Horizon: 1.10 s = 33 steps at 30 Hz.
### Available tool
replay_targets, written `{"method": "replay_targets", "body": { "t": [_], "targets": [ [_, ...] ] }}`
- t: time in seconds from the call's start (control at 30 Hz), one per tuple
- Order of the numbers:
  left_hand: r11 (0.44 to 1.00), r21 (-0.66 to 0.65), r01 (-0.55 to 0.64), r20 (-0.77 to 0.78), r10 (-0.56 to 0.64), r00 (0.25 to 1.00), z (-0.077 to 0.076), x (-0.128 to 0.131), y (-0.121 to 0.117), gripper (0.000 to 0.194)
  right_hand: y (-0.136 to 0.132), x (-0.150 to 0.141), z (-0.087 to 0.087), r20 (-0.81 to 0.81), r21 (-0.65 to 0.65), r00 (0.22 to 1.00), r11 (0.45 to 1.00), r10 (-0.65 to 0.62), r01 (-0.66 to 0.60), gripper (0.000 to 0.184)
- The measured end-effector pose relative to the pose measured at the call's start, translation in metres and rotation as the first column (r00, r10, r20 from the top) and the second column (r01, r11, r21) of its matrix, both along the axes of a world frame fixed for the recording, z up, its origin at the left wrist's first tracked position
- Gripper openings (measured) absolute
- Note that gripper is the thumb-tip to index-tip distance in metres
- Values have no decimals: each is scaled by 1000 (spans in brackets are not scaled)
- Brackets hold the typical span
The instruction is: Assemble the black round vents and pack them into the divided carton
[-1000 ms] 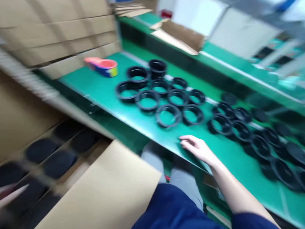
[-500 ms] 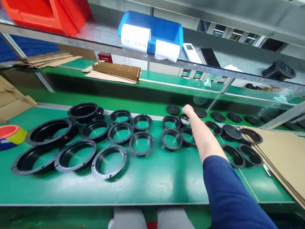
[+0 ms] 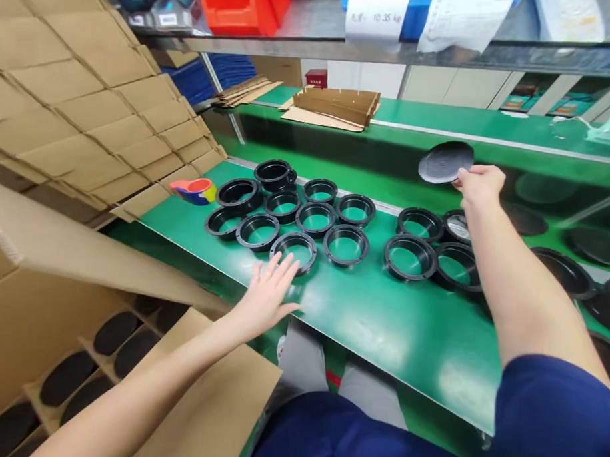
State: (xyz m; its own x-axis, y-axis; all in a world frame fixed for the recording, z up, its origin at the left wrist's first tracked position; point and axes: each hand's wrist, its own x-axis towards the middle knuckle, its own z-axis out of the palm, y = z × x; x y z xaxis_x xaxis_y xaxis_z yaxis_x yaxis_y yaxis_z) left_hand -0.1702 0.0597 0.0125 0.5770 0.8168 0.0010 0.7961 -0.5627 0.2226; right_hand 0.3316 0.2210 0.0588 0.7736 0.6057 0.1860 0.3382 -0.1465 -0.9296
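My right hand [image 3: 478, 184] holds a flat black round disc [image 3: 445, 161] lifted above the green bench [image 3: 378, 319], fingers pinched on its edge. My left hand [image 3: 270, 293] is open, fingers spread, hovering at the near edge of the bench just in front of a black plastic ring [image 3: 294, 249]. Several black rings [image 3: 314, 218] lie in rows on the bench, with a second group [image 3: 410, 255] under my right forearm.
A cardboard box [image 3: 80, 369] with divider cells holding dark discs stands at lower left, its flaps open. A roll of coloured tape [image 3: 194, 190] lies at the bench's far left. Stacked cardboard [image 3: 80, 96] leans behind. More black parts [image 3: 567, 273] lie right; a shelf [image 3: 379, 46] carries bins.
My right hand picked a black disc from the far side of the bench and lifted it. My left arm has come into view, reaching to the bench edge. The view swung left.
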Motion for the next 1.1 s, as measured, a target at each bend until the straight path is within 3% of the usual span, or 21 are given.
{"method": "replay_targets", "body": {
  "t": [0.07, 0.13, 0.23, 0.3, 0.33, 0.4, 0.47, 0.53, 0.57, 0.63, 0.67, 0.73, 0.8, 0.97, 1.1],
  "targets": [
    [1000, -19, 14, -64, -15, 998, -18, 9, 5, 78, -36, -17, 9, -151, 154, 982, 984, 117, -94, 12],
    [999, -16, 34, -10, -35, 999, -27, 11, 4, 76, -88, -43, 13, -278, 333, 912, 921, 302, -204, 24],
    [999, -32, 8, 281, 2, 960, -24, 13, -5, 71, -169, -101, 6, -364, 441, 777, 830, 514, -342, 44],
    [973, -228, 39, 569, 101, 816, -13, 24, -15, 76, -212, -146, -7, -451, 420, 675, 806, 584, -417, 48],
    [919, -375, 124, 691, 188, 698, -7, 32, -20, 80, -230, -168, -15, -498, 404, 617, 793, 609, -457, 47],
    [713, -597, 366, 787, 435, 437, 7, 50, -32, 85, -257, -209, -31, -581, 385, 497, 756, 644, -529, 44],
    [528, -649, 548, 727, 644, 240, 17, 64, -41, 87, -273, -241, -45, -631, 387, 384, 703, 674, -596, 42],
    [455, -643, 615, 649, 750, 124, 22, 69, -47, 84, -280, -260, -54, -599, 389, 364, 657, 713, -646, 44],
    [443, -641, 628, 621, 780, 83, 23, 68, -49, 81, -280, -264, -57, -523, 374, 428, 650, 737, -661, 46],
    [410, -654, 636, 565, 823, 50, 23, 61, -53, 73, -277, -265, -57, -200, 291, 624, 654, 755, -698, 47],
    [389, -667, 636, 536, 843, 47, 23, 57, -54, 69, -274, -263, -55, 15, 228, 677, 656, 736, -719, 44],
    [336, -681, 651, 483, 874, 54, 21, 50, -57, 65, -266, -258, -54, 370, 89, 619, 636, 693, -766, 37],
    [283, -683, 673, 440, 895, 70, 18, 45, -59, 64, -258, -257, -55, 532, 1, 506, 596, 679, -803, 42],
    [167, -756, 633, 337, 928, 158, 14, 39, -59, 71, -245, -267, -59, 520, -63, 411, 514, 749, -856, 58],
    [134, -736, 663, 321, 932, 168, 17, 37, -55, 80, -244, -268, -51, 337, 33, 442, 459, 831, -888, 59]
  ]
}}
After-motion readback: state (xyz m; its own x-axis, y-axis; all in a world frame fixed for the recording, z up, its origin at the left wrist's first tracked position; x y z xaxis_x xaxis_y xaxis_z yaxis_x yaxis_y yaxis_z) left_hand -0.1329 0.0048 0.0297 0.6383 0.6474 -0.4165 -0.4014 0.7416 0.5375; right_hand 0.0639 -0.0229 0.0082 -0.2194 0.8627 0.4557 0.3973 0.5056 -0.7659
